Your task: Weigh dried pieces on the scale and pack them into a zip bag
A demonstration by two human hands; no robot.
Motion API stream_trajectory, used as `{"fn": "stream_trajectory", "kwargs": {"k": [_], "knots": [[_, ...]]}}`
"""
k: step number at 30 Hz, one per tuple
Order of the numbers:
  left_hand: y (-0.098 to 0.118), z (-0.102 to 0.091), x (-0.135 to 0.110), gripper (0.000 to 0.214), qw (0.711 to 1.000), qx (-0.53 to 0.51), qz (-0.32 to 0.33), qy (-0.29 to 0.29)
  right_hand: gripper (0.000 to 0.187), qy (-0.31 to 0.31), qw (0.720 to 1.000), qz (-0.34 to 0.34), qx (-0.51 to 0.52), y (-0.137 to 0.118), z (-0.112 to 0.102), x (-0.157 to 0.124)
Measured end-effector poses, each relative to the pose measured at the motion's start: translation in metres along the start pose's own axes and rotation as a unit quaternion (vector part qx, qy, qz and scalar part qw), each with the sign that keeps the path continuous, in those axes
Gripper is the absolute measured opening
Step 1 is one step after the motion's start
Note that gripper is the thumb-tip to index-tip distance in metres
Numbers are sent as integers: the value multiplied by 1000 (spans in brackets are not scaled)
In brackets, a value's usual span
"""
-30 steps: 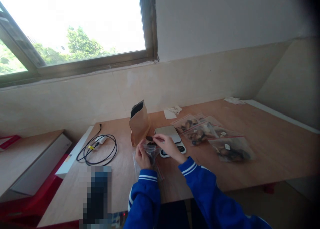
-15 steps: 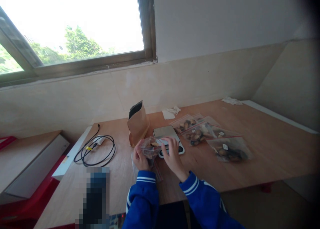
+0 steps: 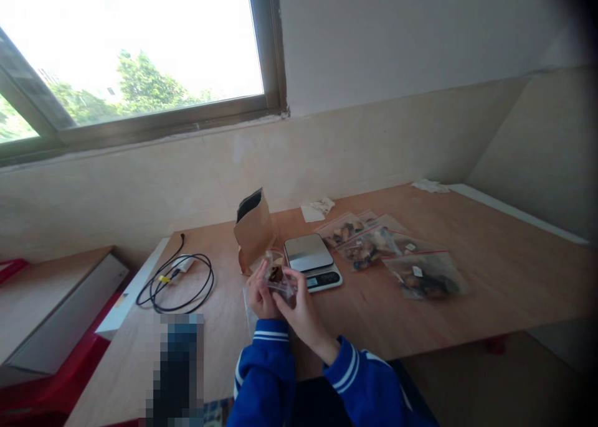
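Note:
Between both hands is a clear zip bag (image 3: 276,272) with a few dark and tan dried pieces inside. My left hand (image 3: 262,295) grips its left side, fingers closed on the plastic. On the right side my right hand (image 3: 299,309) pinches the bag near its lower edge. Just beyond my right hand sits a kitchen scale (image 3: 309,254) with a bare metal plate and a small display. A brown paper pouch (image 3: 255,231) stands with its top gaping behind my left hand. Part of another clear plastic bag (image 3: 250,312) lies under my left wrist.
Several filled zip bags (image 3: 367,249) with red seals lie right of the scale; a labelled one (image 3: 423,281) is nearest. A coiled black cable (image 3: 212,284) lies on the left. Crumpled tissue (image 3: 322,205) rests by the wall. A blurred dark object (image 3: 180,365) is at front left.
My right hand has moved left and down, off the front of the scale, and now pinches the bag closer to my left hand. The scale's display has come into view.

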State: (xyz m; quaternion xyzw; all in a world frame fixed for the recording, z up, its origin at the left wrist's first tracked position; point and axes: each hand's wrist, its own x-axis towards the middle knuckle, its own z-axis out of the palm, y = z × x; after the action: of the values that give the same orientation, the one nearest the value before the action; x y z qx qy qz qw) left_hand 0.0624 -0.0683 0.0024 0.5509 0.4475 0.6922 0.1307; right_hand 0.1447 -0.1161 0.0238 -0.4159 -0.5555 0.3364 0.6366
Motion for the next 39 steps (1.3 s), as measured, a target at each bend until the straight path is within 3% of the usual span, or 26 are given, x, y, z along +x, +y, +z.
{"fn": "stream_trajectory", "kwargs": {"k": [2,5,10,14,18,24,29,35,39], "knots": [[0,-3,1,53,997,40,62,-6,38,6,1000,-18,15,-4,-3,3],[-1,-5,1,48,996,56,72,13,32,9,999,-19,49,-10,-15,8],[-3,1,2,42,996,52,-26,65,23,-10,997,19,77,-24,-41,17],[-3,6,2,46,988,-60,-143,26,32,-7,996,39,79,-28,-55,18],[-2,7,2,39,978,-98,-186,-12,39,-21,995,54,84,-18,-61,15],[-9,3,-1,37,983,-27,-179,30,43,-8,998,55,24,14,-74,18],[-6,5,-3,38,988,9,-155,18,37,29,996,71,40,26,-85,22],[-1,6,-3,39,988,15,-156,-10,39,69,984,146,81,26,-90,22],[3,5,-2,44,986,18,-162,-43,38,121,979,143,75,37,-104,22]]}}
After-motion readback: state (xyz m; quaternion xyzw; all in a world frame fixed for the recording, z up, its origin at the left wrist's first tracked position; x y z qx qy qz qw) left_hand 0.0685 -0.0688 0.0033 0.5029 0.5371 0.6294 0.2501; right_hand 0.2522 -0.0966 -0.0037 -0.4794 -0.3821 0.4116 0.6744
